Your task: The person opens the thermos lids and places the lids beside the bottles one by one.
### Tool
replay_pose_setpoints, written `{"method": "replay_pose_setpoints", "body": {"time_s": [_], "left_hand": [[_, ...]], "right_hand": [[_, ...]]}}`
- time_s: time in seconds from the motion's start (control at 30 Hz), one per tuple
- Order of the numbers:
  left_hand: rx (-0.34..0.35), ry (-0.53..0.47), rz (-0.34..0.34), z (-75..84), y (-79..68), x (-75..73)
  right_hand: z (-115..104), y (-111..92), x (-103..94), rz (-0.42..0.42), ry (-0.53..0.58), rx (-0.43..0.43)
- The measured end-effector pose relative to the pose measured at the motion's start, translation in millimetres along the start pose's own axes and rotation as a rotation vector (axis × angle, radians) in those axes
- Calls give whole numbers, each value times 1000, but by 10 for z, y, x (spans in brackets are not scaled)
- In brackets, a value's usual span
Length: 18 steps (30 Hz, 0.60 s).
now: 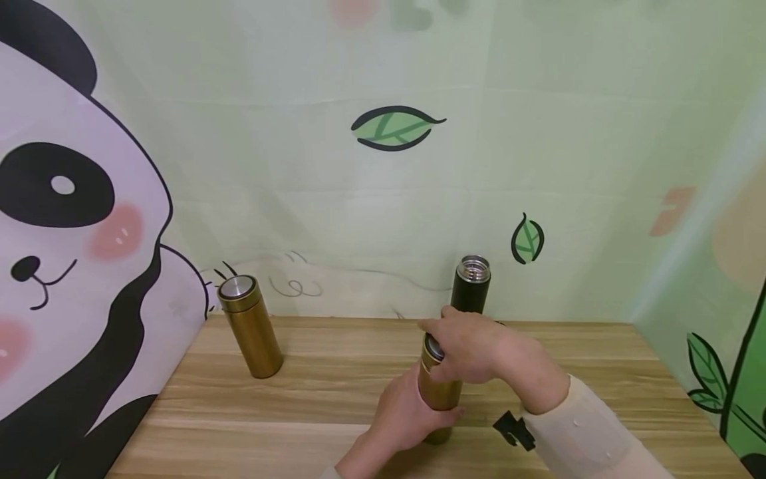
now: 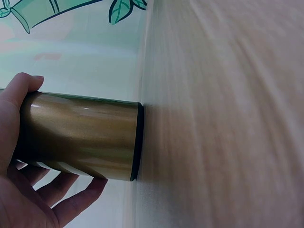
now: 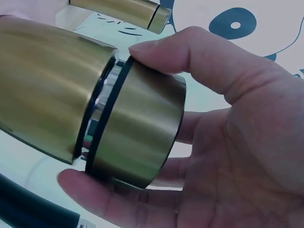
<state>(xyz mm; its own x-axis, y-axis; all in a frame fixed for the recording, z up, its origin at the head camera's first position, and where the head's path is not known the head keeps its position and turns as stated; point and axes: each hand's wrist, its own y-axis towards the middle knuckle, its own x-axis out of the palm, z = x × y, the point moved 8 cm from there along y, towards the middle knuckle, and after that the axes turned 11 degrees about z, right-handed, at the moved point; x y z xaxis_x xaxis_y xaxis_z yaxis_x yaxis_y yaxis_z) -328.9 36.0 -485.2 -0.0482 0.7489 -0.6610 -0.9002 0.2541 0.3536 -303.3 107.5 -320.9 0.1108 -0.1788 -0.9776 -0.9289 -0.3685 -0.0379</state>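
A gold vacuum flask stands upright on the wooden table, its black base touching the wood in the left wrist view. My left hand grips its body, with the thumb on one side and the fingers round the other. At the top, my right hand holds the gold lid between thumb and fingers. In the right wrist view a narrow gap shows between the lid and the flask's body, with shiny metal inside it. Part of the lid is hidden by the right hand in the head view.
Behind the right hand stands a black flask without a lid, its steel mouth showing. Another gold flask, lid on, stands at the left of the wooden table. A printed backdrop rises behind the table. A black piece appears beside the right sleeve.
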Motion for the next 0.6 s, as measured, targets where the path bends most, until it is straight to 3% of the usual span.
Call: {"method": "replay_pose_setpoints", "body": {"time_s": [0.6], "left_hand": [[-19,-8,-4,-26,9,16]], "right_hand": [[-46,22,4,-35,-18,-43]]}}
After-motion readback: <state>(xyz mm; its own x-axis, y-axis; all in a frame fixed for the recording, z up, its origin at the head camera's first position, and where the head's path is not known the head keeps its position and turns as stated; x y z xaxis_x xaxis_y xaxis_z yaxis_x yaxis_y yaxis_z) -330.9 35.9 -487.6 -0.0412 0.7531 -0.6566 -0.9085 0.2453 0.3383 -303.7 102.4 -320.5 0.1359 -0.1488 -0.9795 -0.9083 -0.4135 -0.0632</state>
